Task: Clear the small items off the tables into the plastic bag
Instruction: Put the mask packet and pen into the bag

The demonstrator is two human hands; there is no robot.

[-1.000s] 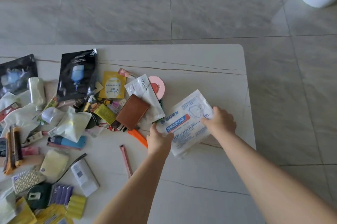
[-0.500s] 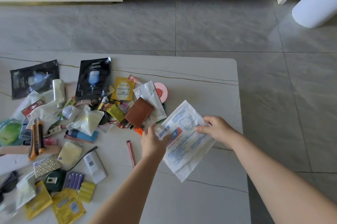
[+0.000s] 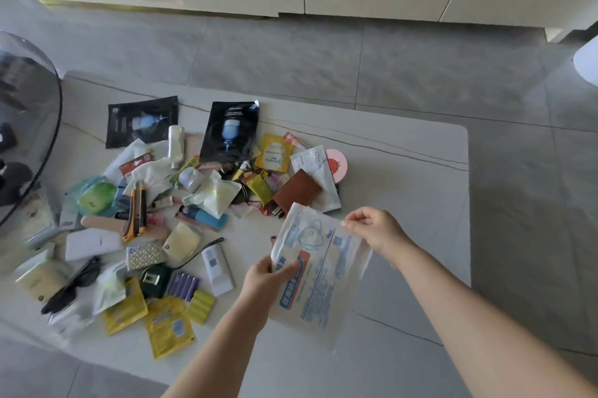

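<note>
My left hand [image 3: 268,274] and right hand [image 3: 372,231] pinch the plastic bag [image 3: 318,271] above the table [image 3: 404,171]; I should part its mouth wide before gathering the pile of small items [image 3: 200,197]

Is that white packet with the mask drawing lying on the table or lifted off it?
Lifted. The mask packet hangs tilted above the table, pinched by the left hand and the right hand.
</note>
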